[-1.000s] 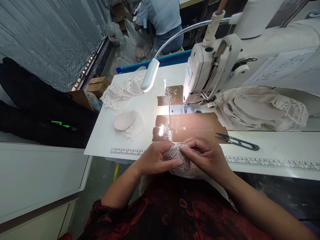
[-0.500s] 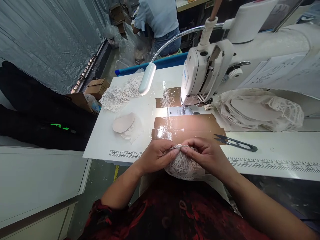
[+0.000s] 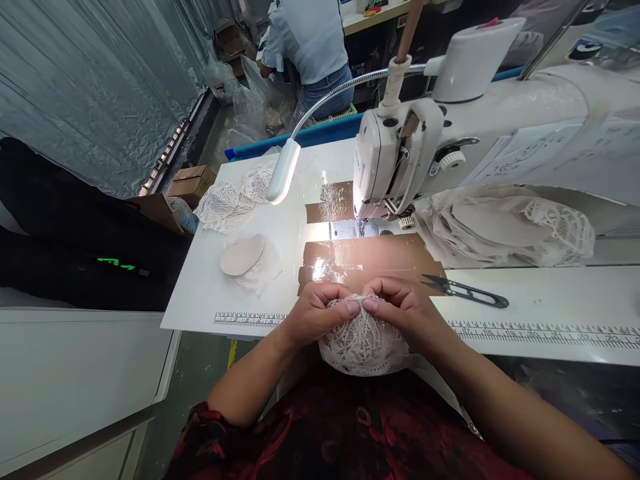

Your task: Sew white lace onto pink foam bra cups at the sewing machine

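A rounded white lace cup piece (image 3: 364, 343) hangs at the table's front edge, pinched along its top rim by both hands. My left hand (image 3: 320, 310) grips the rim between thumb and fingers. Close beside it, thumb tip near thumb tip, my right hand (image 3: 400, 307) pinches the same rim. Behind the hands is the white sewing machine (image 3: 385, 160), its needle area lit. Thread snips (image 3: 467, 291) lie on the table to the right of my right hand. A pale oval pad (image 3: 243, 255) rests on a lace piece (image 3: 263, 273) at the left.
Lace pieces (image 3: 227, 205) lie at the table's far left, under a lamp (image 3: 284, 172) on a bendy neck. A stack of lace and pads (image 3: 500, 223) sits under the machine arm. Brown tape (image 3: 370, 260) covers part of the table (image 3: 195, 300). A person (image 3: 317, 50) sits beyond.
The camera view has shifted slightly. The lace piece shows more of its rounded face, hanging a little lower, while both hands keep their pinch on its rim.
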`<state>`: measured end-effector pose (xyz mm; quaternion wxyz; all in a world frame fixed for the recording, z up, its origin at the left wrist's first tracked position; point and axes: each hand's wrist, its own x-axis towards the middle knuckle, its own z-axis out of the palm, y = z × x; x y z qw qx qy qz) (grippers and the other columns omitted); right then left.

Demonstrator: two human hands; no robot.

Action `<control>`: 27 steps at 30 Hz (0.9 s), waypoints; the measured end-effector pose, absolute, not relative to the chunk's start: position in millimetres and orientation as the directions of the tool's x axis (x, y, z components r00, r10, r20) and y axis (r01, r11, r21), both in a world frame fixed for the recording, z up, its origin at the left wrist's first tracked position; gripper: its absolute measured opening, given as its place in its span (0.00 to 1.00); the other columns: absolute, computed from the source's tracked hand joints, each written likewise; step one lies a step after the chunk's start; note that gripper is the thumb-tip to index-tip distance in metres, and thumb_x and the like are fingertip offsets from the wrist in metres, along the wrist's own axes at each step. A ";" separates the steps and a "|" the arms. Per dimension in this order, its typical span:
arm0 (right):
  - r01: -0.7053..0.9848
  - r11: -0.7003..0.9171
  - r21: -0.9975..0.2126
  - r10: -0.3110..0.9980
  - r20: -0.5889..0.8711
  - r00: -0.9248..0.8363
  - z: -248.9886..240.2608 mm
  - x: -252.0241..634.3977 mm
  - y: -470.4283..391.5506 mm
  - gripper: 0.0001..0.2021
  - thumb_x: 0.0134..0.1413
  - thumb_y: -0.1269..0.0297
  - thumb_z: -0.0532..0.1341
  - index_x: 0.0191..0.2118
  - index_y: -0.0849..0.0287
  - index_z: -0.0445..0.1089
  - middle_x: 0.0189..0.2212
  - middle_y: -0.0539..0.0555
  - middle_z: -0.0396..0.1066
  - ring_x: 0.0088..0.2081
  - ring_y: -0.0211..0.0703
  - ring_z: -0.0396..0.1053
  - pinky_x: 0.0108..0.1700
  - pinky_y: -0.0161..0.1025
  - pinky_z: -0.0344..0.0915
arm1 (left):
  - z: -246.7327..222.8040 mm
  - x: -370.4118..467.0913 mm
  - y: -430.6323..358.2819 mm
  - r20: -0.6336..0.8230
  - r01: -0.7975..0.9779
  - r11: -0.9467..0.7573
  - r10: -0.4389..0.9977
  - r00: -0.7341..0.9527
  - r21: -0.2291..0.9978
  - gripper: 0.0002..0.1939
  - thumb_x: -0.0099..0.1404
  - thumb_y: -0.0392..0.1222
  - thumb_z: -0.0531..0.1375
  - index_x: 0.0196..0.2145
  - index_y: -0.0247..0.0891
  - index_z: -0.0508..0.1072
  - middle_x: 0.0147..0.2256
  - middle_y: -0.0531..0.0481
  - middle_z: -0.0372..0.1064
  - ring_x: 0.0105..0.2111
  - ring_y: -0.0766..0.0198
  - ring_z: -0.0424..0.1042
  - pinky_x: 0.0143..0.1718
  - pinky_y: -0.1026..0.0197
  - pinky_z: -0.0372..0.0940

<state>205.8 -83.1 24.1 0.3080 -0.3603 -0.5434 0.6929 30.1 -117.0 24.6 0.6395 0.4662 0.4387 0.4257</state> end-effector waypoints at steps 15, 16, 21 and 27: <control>0.402 0.099 -0.910 0.887 -0.103 -0.450 40.3 251.9 -28.7 0.14 0.52 0.51 0.61 0.36 0.56 0.73 0.35 0.53 0.75 0.34 0.43 0.70 0.35 0.38 0.65 | 54.3 -12.0 -46.6 0.618 0.927 -0.268 0.785 0.051 0.264 0.17 0.63 0.39 0.56 0.17 0.37 0.62 0.19 0.53 0.58 0.22 0.67 0.59 0.26 0.63 0.55; 0.455 0.162 -0.876 0.877 -0.084 -0.473 43.4 249.1 -23.0 0.12 0.53 0.53 0.60 0.37 0.55 0.73 0.36 0.53 0.75 0.35 0.43 0.70 0.36 0.38 0.65 | 44.0 1.9 -36.4 0.540 0.952 -0.287 0.821 0.188 0.104 0.14 0.63 0.38 0.55 0.20 0.37 0.64 0.21 0.50 0.62 0.25 0.64 0.62 0.28 0.62 0.57; 0.709 0.358 -0.608 0.866 -0.068 -0.496 43.0 228.7 -1.2 0.13 0.58 0.61 0.53 0.42 0.52 0.74 0.32 0.50 0.76 0.31 0.42 0.70 0.33 0.38 0.61 | -3.9 60.7 -16.2 0.171 0.899 -0.415 0.884 0.435 -0.140 0.10 0.61 0.26 0.52 0.27 0.33 0.70 0.24 0.44 0.67 0.27 0.59 0.66 0.27 0.59 0.57; 0.729 0.565 -0.385 0.788 -0.009 -0.616 16.4 214.3 -6.7 0.15 0.57 0.75 0.49 0.36 0.59 0.73 0.37 0.56 0.72 0.38 0.43 0.67 0.36 0.38 0.57 | 7.5 62.6 -34.5 0.041 0.873 -0.487 0.872 0.487 0.001 0.13 0.66 0.33 0.50 0.28 0.31 0.71 0.26 0.41 0.68 0.28 0.57 0.67 0.33 0.54 0.61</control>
